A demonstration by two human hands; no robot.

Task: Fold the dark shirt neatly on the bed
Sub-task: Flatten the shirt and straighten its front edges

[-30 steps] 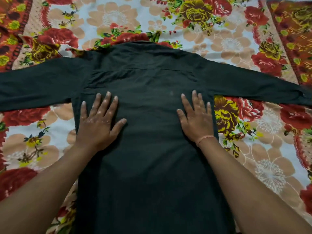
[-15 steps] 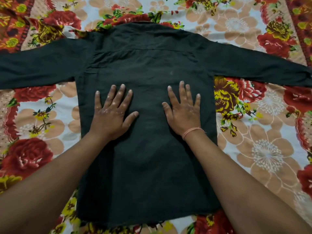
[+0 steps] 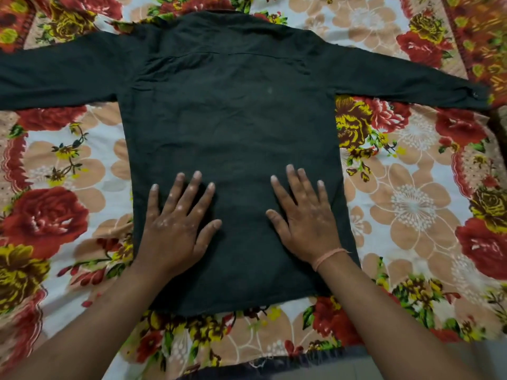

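The dark shirt (image 3: pixel 233 119) lies flat and back side up on the bed, collar at the far end, hem near me. Both long sleeves stretch straight out to the sides; the right cuff shows a button, the left cuff runs off the frame. My left hand (image 3: pixel 175 223) rests palm down on the lower left of the shirt's back, fingers spread. My right hand (image 3: pixel 304 215) lies flat on the lower right, fingers spread, with a thin pink thread around the wrist. Neither hand holds any cloth.
The bed is covered by a floral bedsheet (image 3: pixel 411 201) with red roses, yellow flowers and peach blooms on pale ground. The sheet's frayed near edge (image 3: pixel 260 362) shows at the bottom, with a dark band beneath it.
Both flat hands have slid down the shirt's back from below the shoulders toward the hem. The view has pulled back, so the hem and the bed's near edge now show.
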